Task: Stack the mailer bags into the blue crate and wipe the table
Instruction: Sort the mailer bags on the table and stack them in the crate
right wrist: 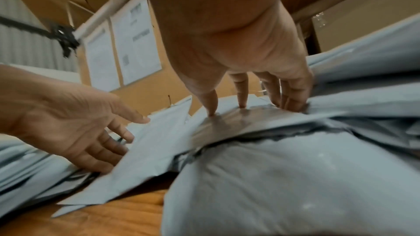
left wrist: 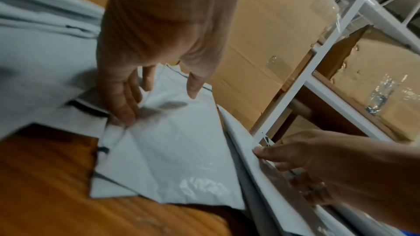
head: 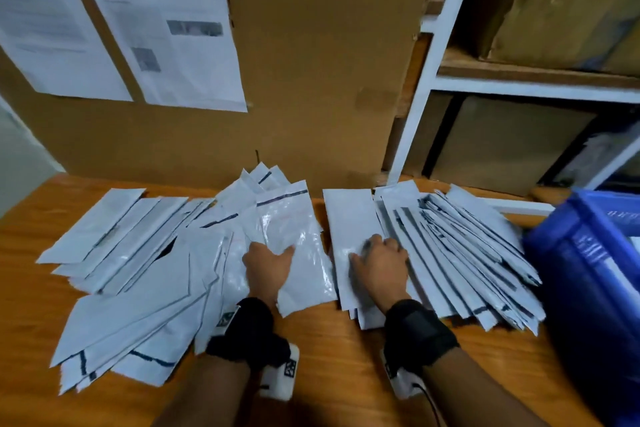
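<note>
Table (head: 329,357) bags (head: 138,270) overlap; crate (head: 588,253) cropped.

Two spreads of mailer bags on tabletop (head: 329,374): left pile (head: 138,270), right pile (head: 450,253), gap between. Crate (head: 588,270) just right of right pile. Cardboard sheet (head: 311,62) behind; shelf rack (head: 519,83) behind right.

Bare table (head: 329,350) lies between bag piles; blue crate (head: 588,270) blocks right.

Left hand (left wrist: 159,46), straight fingers (left wrist: 122,103) on white mailer bag (left wrist: 172,150), wooden table (left wrist: 45,195).
</note>
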